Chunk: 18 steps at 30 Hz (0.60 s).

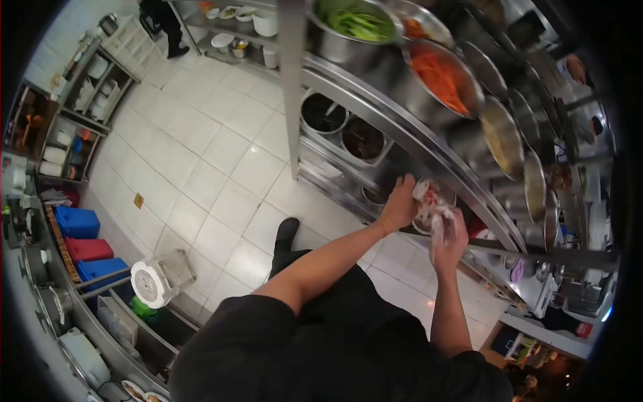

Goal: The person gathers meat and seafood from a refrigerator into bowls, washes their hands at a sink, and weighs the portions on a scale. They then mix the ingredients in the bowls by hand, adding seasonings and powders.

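Note:
Both of my hands are at a crumpled clear plastic bag with red and white bits in it, too small to name. My left hand has its fingers closed on the bag's left side. Lower and to the right, my right hand is closed round the whitish, bunched plastic. The bag is in front of the steel counter's lower shelf, over a round metal container that is partly hidden. Two pots of dark sauce, one black and one brown, stand on that shelf beyond my left hand.
Above, the steel counter carries several metal bowls, among them green vegetables and shredded orange food. A white plastic stool stands behind on the left, near blue bins. Another person's dark-clothed leg shows at the far top.

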Tool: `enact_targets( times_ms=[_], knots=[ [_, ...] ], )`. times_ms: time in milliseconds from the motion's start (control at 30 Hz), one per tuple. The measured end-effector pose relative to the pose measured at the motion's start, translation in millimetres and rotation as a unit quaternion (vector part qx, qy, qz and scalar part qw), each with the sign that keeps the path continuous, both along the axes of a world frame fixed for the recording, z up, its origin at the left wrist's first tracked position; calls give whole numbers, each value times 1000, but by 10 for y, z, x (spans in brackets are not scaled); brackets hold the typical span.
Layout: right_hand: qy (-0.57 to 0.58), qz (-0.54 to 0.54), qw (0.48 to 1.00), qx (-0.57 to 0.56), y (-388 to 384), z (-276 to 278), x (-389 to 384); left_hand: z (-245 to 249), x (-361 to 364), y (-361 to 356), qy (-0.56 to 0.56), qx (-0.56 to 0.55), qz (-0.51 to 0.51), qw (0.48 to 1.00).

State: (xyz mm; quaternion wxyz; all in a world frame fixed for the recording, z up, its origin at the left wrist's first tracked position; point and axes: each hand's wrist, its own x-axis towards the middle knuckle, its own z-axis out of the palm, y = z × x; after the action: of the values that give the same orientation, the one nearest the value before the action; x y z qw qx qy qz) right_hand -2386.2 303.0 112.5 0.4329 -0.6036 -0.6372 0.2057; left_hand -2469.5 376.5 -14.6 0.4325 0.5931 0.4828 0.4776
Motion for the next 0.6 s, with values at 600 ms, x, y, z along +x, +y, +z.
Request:
enact_targets(
  times_ms=[600],
  knots=[
    [-448,101,889,4,1980,-4690,-1525,-2286,-3628,-984,-22,-434,203,878]
  ],
)
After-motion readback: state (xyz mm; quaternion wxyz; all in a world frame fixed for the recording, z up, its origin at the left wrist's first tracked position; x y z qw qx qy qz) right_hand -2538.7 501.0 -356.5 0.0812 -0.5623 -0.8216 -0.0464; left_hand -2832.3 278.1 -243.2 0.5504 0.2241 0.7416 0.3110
